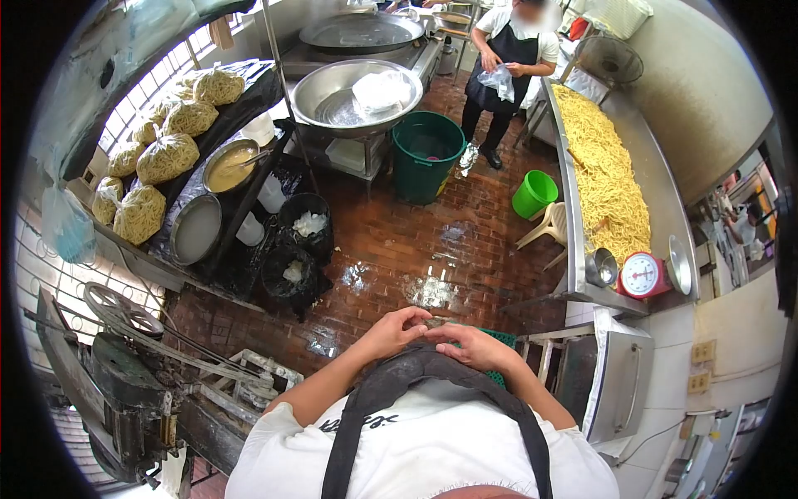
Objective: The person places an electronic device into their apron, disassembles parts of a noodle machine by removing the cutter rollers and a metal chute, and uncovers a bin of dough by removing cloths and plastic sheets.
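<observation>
My left hand [392, 333] is in front of my waist at the top of the black apron [432, 363], its fingers bent inward and closed. Close beside it, my right hand [470, 345] also has curled fingers, with the fingertips pointing towards the left hand. Something small and brownish shows between the two hands, too small to name. What the fingers hold, if anything, is hidden. Part of a green plastic crate [499, 338] shows just beyond my right hand.
Yellow noodles [603, 166] cover a metal table at right, near a red scale [642, 274]. Bagged noodles [167, 158] and basins stand at left, above a belt-driven machine [125, 374]. A co-worker [509, 62] holds a plastic bag near a green bin [427, 158].
</observation>
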Demonstrator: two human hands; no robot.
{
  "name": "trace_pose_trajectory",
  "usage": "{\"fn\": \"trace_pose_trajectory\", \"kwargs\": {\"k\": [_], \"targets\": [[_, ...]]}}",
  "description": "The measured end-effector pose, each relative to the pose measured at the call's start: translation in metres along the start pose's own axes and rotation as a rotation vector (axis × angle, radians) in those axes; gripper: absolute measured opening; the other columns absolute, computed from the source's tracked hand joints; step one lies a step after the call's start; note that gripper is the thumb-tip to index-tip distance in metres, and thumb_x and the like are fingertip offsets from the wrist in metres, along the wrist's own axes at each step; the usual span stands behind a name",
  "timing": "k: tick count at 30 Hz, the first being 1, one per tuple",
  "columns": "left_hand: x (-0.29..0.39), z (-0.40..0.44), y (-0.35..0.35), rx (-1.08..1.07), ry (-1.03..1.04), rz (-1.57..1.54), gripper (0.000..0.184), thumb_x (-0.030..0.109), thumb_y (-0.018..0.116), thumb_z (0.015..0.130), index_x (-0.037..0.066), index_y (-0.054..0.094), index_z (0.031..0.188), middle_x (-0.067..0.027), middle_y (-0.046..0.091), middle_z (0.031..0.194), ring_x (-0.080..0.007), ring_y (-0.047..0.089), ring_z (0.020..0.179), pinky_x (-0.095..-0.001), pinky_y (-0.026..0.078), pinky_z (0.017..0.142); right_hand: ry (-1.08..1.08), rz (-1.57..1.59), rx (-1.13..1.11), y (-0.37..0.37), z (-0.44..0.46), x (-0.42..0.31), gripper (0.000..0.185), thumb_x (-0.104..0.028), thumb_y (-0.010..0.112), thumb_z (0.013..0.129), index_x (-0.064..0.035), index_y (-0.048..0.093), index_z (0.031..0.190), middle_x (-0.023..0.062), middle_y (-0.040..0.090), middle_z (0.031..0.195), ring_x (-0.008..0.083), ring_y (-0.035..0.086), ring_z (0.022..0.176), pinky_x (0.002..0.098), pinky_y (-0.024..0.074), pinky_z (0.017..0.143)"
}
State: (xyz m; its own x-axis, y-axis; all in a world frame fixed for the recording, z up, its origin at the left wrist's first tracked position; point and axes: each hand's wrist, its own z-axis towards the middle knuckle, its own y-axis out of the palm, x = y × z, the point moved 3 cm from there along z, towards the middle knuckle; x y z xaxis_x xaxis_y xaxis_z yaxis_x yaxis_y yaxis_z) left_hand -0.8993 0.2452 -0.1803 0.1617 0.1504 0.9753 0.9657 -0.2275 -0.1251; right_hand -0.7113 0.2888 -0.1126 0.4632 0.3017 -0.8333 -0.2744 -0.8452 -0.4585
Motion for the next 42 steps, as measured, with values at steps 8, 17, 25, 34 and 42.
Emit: {"fn": "trace_pose_trajectory", "kwargs": {"k": [8,17,25,34,42], "targets": [[-0.003,0.002,0.002,-0.01,-0.01,0.013,0.03,0.016,0.062,0.094,0.002,0.061,0.12,-0.009,0.069,0.1,-0.016,0.063,0.091,-0.0307,0.051,0.084,0.0,-0.016,-0.012,-0.003,0.001,0.001,0.036,-0.025,0.055,0.099,-0.0106,0.057,0.132,0.0133,0.06,0.125,0.0311,0.059,0.115,0.0392,0.0472,0.098],[-0.007,0.008,0.004,-0.005,-0.01,0.012,0.031,0.018,0.063,0.094,0.002,0.061,0.12,-0.0095,0.069,0.1,-0.0157,0.063,0.089,-0.0312,0.051,0.084,-0.021,-0.034,-0.009,-0.006,0.001,0.002,0.036,-0.024,0.054,0.1,-0.0111,0.056,0.134,0.0129,0.06,0.123,0.028,0.06,0.114,0.0378,0.0476,0.097],[-0.002,0.01,0.005,0.005,-0.021,0.015,0.031,0.018,0.063,0.094,0.001,0.061,0.12,-0.0099,0.069,0.1,-0.017,0.064,0.09,-0.032,0.051,0.084,-0.015,-0.037,-0.009,-0.009,0.001,0.007,0.036,-0.023,0.055,0.1,-0.0117,0.056,0.134,0.0125,0.06,0.12,0.0276,0.061,0.112,0.0374,0.0484,0.096],[-0.001,0.015,0.012,0.02,-0.028,0.023,0.03,0.019,0.062,0.094,0.002,0.062,0.119,-0.0099,0.069,0.099,-0.0163,0.063,0.089,-0.0315,0.051,0.084,-0.047,-0.031,-0.028,-0.017,-0.002,0.014,0.035,-0.021,0.055,0.1,-0.0109,0.056,0.134,0.013,0.06,0.119,0.028,0.061,0.111,0.0375,0.0485,0.095],[0.006,0.018,0.027,0.099,-0.036,0.034,0.032,0.02,0.063,0.093,0.002,0.062,0.119,-0.0089,0.067,0.095,-0.0159,0.062,0.087,-0.0316,0.051,0.082,-0.054,-0.001,-0.075,-0.025,-0.01,0.03,0.035,-0.021,0.055,0.099,-0.0071,0.056,0.132,0.0138,0.061,0.121,0.0275,0.062,0.111,0.0378,0.049,0.095]]}}
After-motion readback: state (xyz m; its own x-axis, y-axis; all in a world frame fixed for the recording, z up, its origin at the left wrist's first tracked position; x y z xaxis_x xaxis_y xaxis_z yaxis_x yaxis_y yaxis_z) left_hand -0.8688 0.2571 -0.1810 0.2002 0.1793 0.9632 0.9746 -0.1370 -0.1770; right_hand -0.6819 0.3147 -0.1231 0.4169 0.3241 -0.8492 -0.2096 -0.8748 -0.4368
